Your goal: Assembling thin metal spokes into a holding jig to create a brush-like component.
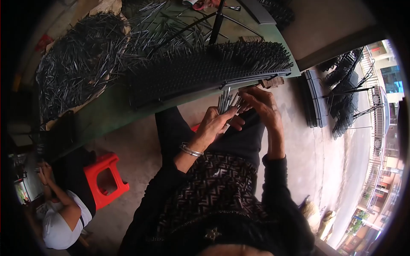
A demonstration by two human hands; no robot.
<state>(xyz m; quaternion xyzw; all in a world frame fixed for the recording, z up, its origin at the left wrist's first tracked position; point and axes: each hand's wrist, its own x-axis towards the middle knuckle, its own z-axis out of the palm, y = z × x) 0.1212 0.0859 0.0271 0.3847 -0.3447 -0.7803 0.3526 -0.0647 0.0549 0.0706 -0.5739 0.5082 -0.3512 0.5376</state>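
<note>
My left hand (210,127) is closed round a small bundle of thin metal rods (225,102), which stick up between thumb and fingers. At the bundle's right side, my right hand (265,106) has its fingers curled and pinched on the rods; its fingertips are partly hidden. Just beyond both hands lies a long black perforated board (179,77) at the table's near edge. Many dark rods (252,55) stand upright in its holes, most densely toward the right end.
A heap of loose dark rods (79,64) covers the left of the green table (100,123), with more scattered behind the board. A red plastic stool (116,194) stands lower left, beside another person in a white top (64,224). Black wire racks (346,98) stand at right.
</note>
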